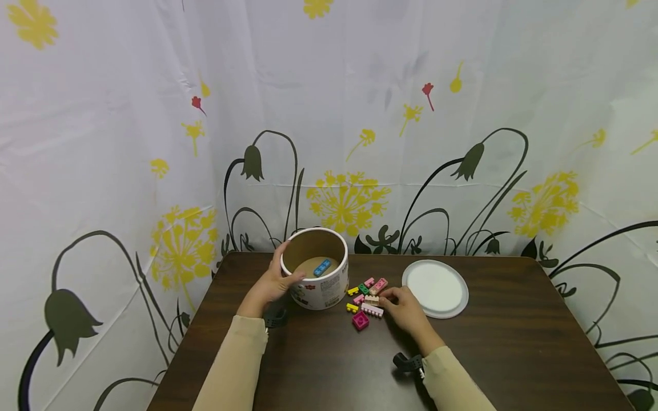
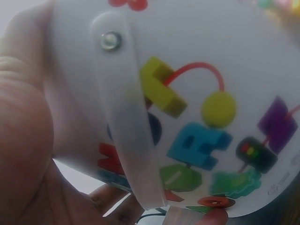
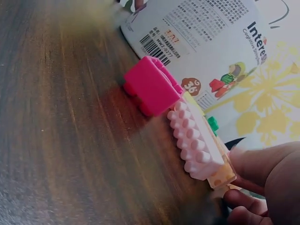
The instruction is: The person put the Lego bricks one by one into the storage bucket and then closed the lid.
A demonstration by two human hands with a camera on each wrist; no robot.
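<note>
My left hand [image 1: 272,285] grips a white round tub [image 1: 321,292] by its rim and side, thumb at the front. A blue toy brick [image 1: 322,267] lies on the tub's floor. Colourful printed pictures and a clear handle strap [image 2: 124,112] show up close in the left wrist view. Right of the tub, my right hand [image 1: 406,311] pinches the end of a peach brick [image 1: 372,300] between thumb and finger. Beside that brick lie a long light pink brick [image 3: 194,140] and a hot pink block [image 3: 152,86].
Several small bricks, among them a green brick [image 1: 364,289] and a yellow brick [image 1: 352,308], are scattered by the tub. A white round lid [image 1: 435,288] lies flat to the right of my right hand. A flowered curtain [image 1: 360,114] hangs behind the dark wooden table [image 1: 519,337].
</note>
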